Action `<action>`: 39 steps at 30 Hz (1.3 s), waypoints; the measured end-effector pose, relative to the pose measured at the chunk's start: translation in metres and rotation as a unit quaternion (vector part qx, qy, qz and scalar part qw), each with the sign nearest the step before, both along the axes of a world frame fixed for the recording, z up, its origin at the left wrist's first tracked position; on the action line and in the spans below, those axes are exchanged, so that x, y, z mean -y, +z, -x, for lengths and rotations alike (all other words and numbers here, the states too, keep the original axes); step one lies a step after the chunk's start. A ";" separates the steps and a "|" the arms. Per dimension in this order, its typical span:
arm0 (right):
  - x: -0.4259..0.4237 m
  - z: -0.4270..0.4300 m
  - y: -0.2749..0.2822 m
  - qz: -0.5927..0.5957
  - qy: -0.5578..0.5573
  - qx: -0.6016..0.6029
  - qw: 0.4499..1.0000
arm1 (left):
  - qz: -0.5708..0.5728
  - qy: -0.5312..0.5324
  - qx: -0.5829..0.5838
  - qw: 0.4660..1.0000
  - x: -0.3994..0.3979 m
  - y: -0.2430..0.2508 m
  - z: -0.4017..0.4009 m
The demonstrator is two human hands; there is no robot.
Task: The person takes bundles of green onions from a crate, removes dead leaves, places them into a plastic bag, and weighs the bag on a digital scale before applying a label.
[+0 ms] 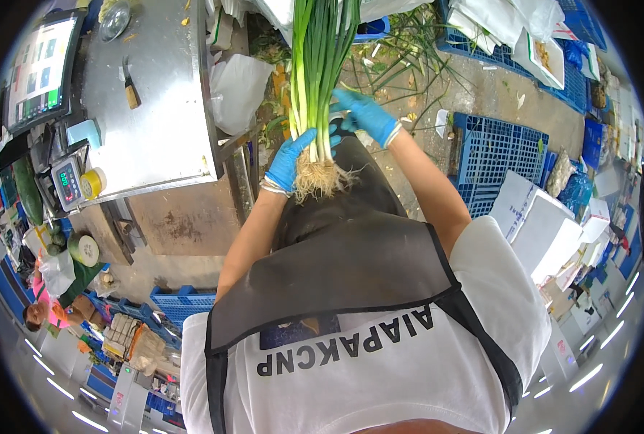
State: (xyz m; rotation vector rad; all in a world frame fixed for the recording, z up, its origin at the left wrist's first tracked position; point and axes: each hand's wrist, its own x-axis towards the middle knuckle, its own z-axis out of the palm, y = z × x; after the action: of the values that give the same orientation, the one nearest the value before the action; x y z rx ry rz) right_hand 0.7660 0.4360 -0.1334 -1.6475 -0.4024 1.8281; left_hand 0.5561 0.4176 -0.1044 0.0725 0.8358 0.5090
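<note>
A thick bunch of green onions (322, 70) with long green leaves and white stems stands out in front of me above my lap. Its tangled roots (322, 176) point towards my body, over my dark apron. My left hand (294, 157), in a blue glove, is wrapped round the white stems just above the roots. On the right side of the bunch, my right hand (368, 116), also gloved in blue, is raised beside the leaves with its fingers spread; whether its fingertips touch them I cannot tell.
At left is a metal table (153, 130) bearing a sickle-like knife (130, 87), a scale (67, 184) and yellow tape (91, 183). Loose leaves (408, 65) litter the floor ahead. A blue plastic pallet (495, 157) and white foam boxes (539, 233) lie right. Another person (40, 309) is far left.
</note>
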 end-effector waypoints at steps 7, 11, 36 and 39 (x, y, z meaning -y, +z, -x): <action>0.016 0.005 -0.009 -0.064 -0.065 -0.245 0.965 | 0.005 0.032 0.126 0.992 0.011 0.022 0.008; 0.016 0.008 -0.004 -0.060 -0.086 -0.314 0.944 | 0.011 0.026 0.122 0.992 0.016 0.007 0.013; -0.062 0.224 0.074 -0.167 0.108 -0.580 0.790 | -0.405 -0.035 -0.677 0.613 0.147 0.086 0.163; -0.053 0.296 0.125 -0.108 0.180 -0.599 0.773 | -0.374 0.087 -0.583 0.716 0.161 0.087 0.187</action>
State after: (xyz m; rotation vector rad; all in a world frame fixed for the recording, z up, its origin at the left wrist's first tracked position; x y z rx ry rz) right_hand 0.4700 0.4889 -0.0088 -0.0150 -0.3078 2.5553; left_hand 0.3690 0.2566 -0.0177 1.1911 1.8360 0.9834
